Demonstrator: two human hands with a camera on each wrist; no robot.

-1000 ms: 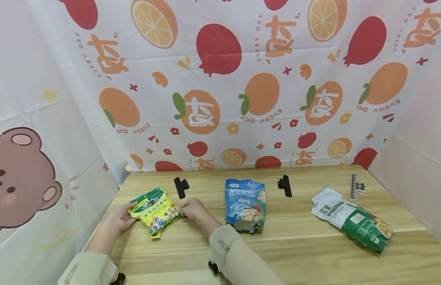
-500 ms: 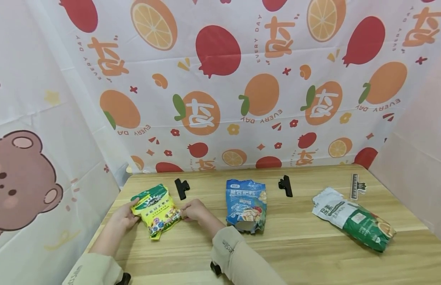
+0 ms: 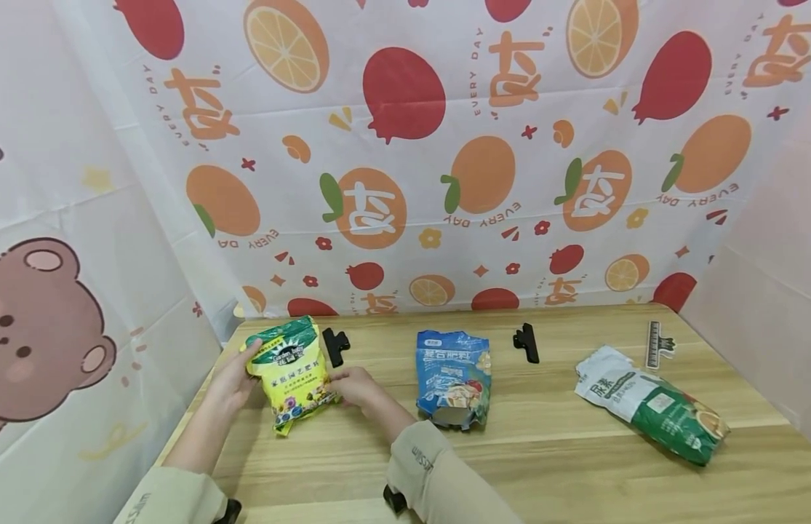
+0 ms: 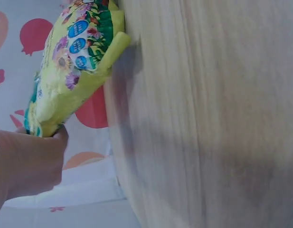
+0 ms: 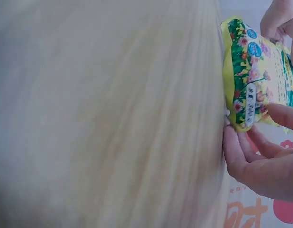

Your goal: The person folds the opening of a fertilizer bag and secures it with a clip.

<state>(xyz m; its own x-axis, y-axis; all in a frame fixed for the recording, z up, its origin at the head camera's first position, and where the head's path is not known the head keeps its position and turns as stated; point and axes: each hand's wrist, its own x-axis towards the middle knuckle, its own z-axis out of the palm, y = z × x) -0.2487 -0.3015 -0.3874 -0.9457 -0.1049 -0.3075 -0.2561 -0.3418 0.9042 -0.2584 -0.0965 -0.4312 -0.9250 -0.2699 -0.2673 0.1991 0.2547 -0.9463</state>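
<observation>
A yellow and green fertilizer bag [image 3: 292, 372] with printed flowers stands tilted back at the table's left side, its printed front facing me. My left hand [image 3: 232, 377] grips its upper left edge, thumb on the front. At the bag's lower right corner, my right hand [image 3: 358, 388] pinches the edge. From the right wrist, the thumb of that hand [image 5: 267, 166] lies over the front of the bag [image 5: 255, 78] and other fingers sit under its corner. In the left wrist view the bag [image 4: 65, 85] leans with its lower end near the wood; the left fingers behind it are partly hidden.
On the wooden table [image 3: 549, 466], a crumpled blue fertilizer bag [image 3: 452, 378] lies in the middle and a green and white bag [image 3: 650, 404] at right. Black clips [image 3: 335, 346] [image 3: 526, 343] and a striped clip [image 3: 657, 345] lie near the back. Printed cloth hangs behind.
The yellow bag's upper end has risen, tipping from nearly flat to more upright. My left hand has moved up with it; the right hand stays at the lower right corner.
</observation>
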